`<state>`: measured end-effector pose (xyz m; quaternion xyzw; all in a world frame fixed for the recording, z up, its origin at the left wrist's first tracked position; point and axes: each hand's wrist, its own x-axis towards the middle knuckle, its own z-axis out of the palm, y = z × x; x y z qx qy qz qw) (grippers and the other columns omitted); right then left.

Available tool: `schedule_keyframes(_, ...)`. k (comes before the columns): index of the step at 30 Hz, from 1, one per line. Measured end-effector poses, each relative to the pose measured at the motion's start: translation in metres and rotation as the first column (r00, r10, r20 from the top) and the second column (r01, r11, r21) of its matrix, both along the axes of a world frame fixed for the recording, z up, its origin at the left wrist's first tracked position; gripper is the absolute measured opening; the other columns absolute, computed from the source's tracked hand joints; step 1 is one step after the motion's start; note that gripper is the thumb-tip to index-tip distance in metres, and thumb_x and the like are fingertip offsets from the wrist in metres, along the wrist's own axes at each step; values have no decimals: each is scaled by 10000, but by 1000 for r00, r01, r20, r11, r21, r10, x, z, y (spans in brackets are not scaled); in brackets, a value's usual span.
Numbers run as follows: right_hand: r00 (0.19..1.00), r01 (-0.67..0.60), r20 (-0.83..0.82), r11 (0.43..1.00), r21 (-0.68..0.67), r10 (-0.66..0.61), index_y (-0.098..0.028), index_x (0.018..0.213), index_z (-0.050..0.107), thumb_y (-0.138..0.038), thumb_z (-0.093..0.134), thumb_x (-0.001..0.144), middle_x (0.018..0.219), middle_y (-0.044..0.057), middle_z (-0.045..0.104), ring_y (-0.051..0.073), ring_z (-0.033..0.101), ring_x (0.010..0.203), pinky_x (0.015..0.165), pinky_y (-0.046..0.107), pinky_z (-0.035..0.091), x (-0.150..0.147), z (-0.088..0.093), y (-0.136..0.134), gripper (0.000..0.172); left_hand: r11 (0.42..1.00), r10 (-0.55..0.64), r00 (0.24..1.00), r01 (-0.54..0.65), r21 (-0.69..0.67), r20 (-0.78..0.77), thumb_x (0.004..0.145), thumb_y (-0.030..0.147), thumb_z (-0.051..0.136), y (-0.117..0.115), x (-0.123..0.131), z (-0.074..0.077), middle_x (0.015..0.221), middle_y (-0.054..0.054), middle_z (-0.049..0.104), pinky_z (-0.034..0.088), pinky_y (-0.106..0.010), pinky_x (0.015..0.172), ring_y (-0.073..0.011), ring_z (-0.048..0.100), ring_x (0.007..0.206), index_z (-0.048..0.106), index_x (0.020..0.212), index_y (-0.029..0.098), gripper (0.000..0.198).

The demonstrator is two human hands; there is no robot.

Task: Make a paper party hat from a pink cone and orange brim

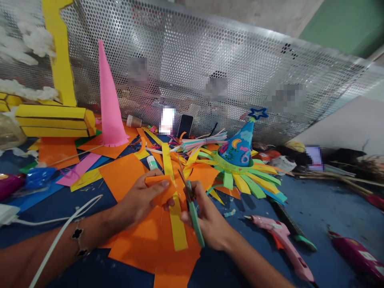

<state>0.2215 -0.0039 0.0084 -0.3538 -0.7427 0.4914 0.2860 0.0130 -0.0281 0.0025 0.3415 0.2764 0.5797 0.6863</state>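
Orange paper [165, 195] pinched in left fingers [156, 189], scissors [195, 222] just beside, held in right fingers [200, 193]

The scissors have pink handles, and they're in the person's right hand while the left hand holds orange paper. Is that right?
Not quite: the scissors are green-handled, not pink-handled, as the head view shows. They are in the right hand, and the left hand does hold orange paper.

Perf. metal panel [186, 56] stands at 12 o'clock; pink cone [110, 104], 10; blue hat [241, 144], 3; pink glue gun [277, 229], approx. 4–5.
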Motion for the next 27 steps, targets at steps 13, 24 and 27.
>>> schedule_keyframes(13, 963, 26, 260, 984, 175, -71, -245, 1019, 464, -402, 698, 856, 912, -11, 514, 182, 438, 793, 736, 329, 400, -1, -4, 6, 325, 1000, 15, 1000, -15, -15, 20, 771, 426, 922, 5, -2, -15, 786, 21, 753, 549, -244, 522, -160, 726, 586, 619, 919, 203, 405)
schedule_keyframes(24, 946, -8, 318, 974, 226, -66, -261, 883, 407, -434, 655, 911, 729, -67, 469, 140, 401, 624, 583, 291, 292, -2, -5, 6, 304, 1000, 9, 996, -7, 20, -87, 815, 450, 874, 3, -2, -5, 677, 17, 688, 536, -237, 488, -156, 692, 548, 667, 877, 179, 347)
schedule_keyframes(27, 946, 3, 315, 972, 236, -79, -261, 838, 408, -449, 662, 912, 683, -73, 462, 132, 389, 585, 557, 288, 264, -2, -4, 5, 324, 1000, 12, 996, -11, 6, -84, 819, 436, 867, 3, -2, -4, 695, 8, 694, 548, -241, 495, -151, 685, 551, 673, 876, 179, 327)
